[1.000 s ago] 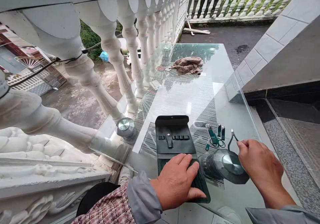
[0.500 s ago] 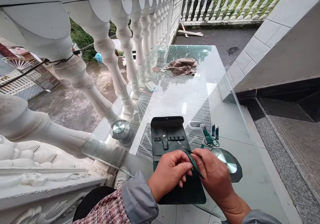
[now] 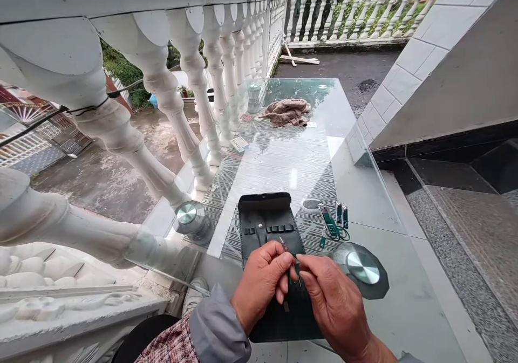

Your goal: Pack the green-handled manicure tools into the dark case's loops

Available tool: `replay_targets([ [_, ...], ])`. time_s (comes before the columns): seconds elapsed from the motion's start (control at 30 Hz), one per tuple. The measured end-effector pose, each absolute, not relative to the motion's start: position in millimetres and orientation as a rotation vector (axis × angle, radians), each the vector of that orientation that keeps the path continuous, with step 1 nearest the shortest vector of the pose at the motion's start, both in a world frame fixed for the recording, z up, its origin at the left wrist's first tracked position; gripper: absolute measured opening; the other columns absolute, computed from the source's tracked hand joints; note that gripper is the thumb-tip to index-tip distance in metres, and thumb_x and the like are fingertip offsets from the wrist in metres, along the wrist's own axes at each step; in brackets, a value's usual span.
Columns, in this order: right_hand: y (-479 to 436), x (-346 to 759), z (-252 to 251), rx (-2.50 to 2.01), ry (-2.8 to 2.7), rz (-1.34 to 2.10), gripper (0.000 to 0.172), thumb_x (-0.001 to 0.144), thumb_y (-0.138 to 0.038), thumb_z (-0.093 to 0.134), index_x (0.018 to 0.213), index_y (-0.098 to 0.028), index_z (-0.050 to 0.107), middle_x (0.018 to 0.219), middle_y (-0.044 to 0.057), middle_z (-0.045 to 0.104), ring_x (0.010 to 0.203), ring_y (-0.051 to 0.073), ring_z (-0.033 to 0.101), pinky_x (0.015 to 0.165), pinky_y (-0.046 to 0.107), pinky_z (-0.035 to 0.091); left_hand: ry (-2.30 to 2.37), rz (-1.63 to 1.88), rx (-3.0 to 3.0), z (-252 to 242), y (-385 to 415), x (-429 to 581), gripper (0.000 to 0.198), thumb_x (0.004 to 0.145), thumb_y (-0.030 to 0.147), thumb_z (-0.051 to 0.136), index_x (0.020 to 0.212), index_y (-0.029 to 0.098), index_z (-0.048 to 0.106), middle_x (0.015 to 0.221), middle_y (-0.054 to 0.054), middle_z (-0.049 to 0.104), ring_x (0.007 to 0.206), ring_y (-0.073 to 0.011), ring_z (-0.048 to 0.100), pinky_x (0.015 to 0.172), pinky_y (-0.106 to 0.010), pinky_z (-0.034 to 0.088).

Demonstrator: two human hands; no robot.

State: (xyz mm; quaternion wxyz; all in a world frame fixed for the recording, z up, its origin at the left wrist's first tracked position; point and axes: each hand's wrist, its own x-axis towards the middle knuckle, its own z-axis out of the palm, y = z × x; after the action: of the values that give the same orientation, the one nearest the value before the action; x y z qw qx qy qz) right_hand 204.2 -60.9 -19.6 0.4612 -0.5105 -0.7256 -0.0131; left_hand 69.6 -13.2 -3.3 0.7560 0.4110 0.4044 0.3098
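A dark green case (image 3: pixel 267 220) lies unfolded on the glass table, with a row of elastic loops and a snap strap near its top. Above its lower part, my left hand (image 3: pixel 263 276) pinches a small slim tool with a metal tip (image 3: pixel 283 241). My right hand (image 3: pixel 335 303) meets it from the right, fingertips closed on the green part of the tool, mostly hidden by the fingers. To the right of the case lie a green nail clipper (image 3: pixel 329 221), green-handled scissors (image 3: pixel 343 234) and two small clippers (image 3: pixel 342 214).
The glass table (image 3: pixel 388 212) has round metal discs at its corners, the nearest (image 3: pixel 362 267) beside my right hand. A brown cloth (image 3: pixel 287 112) and a small card (image 3: pixel 239 144) lie farther back. White balusters (image 3: pixel 186 120) line the left side.
The tool has turned between my fingers; its green handle, seen at a slant before, is now mostly hidden. My hands have shifted slightly left and down, and the whole view has moved a little.
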Motion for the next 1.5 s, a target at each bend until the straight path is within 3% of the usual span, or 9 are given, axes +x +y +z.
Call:
replay_targets([
  [0.17,-63.6,199.7,-25.1,-1.343,-1.911,-0.135,0.049,0.09,-0.034,0.049,0.132,-0.009,0.043,0.112,0.016,0.06,0.104,0.025,0.056,0.085,0.041,0.051,0.928,0.79,0.834,-11.0,-13.5,71.4,0.038,0.076,0.05,0.063,0.069,0.015,0.048,0.051,0.006,0.054,0.031,-0.0008,0.037,0.032,-0.012,0.028],
  [0.53,-66.5,205.5,-28.5,-1.321,-2.011,-0.119,0.062,0.088,-0.03,0.052,0.143,-0.01,0.029,0.119,0.017,0.059,0.111,0.026,0.056,0.087,0.04,0.052,0.969,0.761,0.87,-15.8,-15.3,70.2,0.04,0.079,0.054,0.059,0.073,0.016,0.048,0.048,0.008,0.047,0.032,-0.001,0.032,0.033,-0.012,0.025],
  [0.7,-65.5,222.1,-28.6,-1.349,-2.021,-0.175,0.06,0.087,-0.029,0.053,0.14,-0.01,0.033,0.114,0.016,0.062,0.106,0.025,0.059,0.086,0.039,0.053,1.003,0.689,1.168,-10.3,-18.1,70.1,0.026,0.09,0.039,0.042,0.09,0.015,0.053,0.06,0.004,0.053,0.041,-0.005,0.043,0.04,-0.015,0.035],
  [0.8,-66.7,232.6,-29.4,-1.47,-1.974,-0.258,0.053,0.087,-0.032,0.052,0.135,-0.01,0.04,0.11,0.016,0.063,0.102,0.026,0.06,0.084,0.041,0.053,1.043,0.654,1.677,-8.0,-21.3,67.8,0.022,0.089,0.025,0.043,0.105,0.018,0.056,0.094,-0.005,0.063,0.075,-0.0136,0.06,0.066,-0.026,0.052],
  [0.87,-68.1,235.7,-31.5,-1.524,-1.974,-0.293,0.049,0.088,-0.034,0.051,0.13,-0.01,0.044,0.107,0.016,0.063,0.099,0.026,0.061,0.082,0.04,0.053,1.022,0.614,2.102,-11.6,-23.8,66.0,0.024,0.089,0.02,0.044,0.108,0.018,0.058,0.108,-0.007,0.062,0.098,-0.0198,0.058,0.088,-0.035,0.05],
  [0.93,-69.1,235.5,-34.2,-1.552,-1.997,-0.303,0.046,0.088,-0.036,0.05,0.126,-0.01,0.048,0.105,0.015,0.064,0.097,0.026,0.061,0.08,0.039,0.053,1.029,0.585,2.454,-20.2,-25.5,64.7,0.025,0.09,0.016,0.042,0.109,0.015,0.059,0.116,-0.01,0.061,0.108,-0.0233,0.055,0.096,-0.04,0.046],
  [1.13,-65.2,231.4,-39.5,-1.6,-2.065,-0.272,0.046,0.088,-0.042,0.049,0.12,-0.01,0.053,0.102,0.015,0.066,0.093,0.026,0.06,0.078,0.039,0.051,1.064,0.51,3.009,-44.6,-23.4,62.5,0.027,0.09,0.018,0.041,0.107,0.009,0.06,0.122,-0.016,0.06,0.113,-0.0279,0.055,0.099,-0.042,0.043],
  [1.27,-59.9,230.9,-42.6,-1.609,-2.085,-0.254,0.047,0.09,-0.042,0.047,0.124,-0.01,0.051,0.103,0.015,0.066,0.094,0.026,0.058,0.08,0.041,0.049,1.026,0.32,3.065,-43.8,-22.9,62.3,0.033,0.09,0.019,0.039,0.115,0.007,0.056,0.125,-0.02,0.057,0.115,-0.0285,0.055,0.1,-0.044,0.04],
  [1.5,-50.4,223.3,-53.6,-1.634,-2.033,-0.304,0.047,0.092,-0.04,0.041,0.126,-0.009,0.05,0.108,0.017,0.064,0.098,0.028,0.055,0.081,0.044,0.049,1.05,0.263,2.968,-37.1,-22.5,63.2,0.027,0.09,0.017,0.038,0.108,0.01,0.057,0.125,-0.018,0.058,0.115,-0.0266,0.055,0.101,-0.043,0.041],
])
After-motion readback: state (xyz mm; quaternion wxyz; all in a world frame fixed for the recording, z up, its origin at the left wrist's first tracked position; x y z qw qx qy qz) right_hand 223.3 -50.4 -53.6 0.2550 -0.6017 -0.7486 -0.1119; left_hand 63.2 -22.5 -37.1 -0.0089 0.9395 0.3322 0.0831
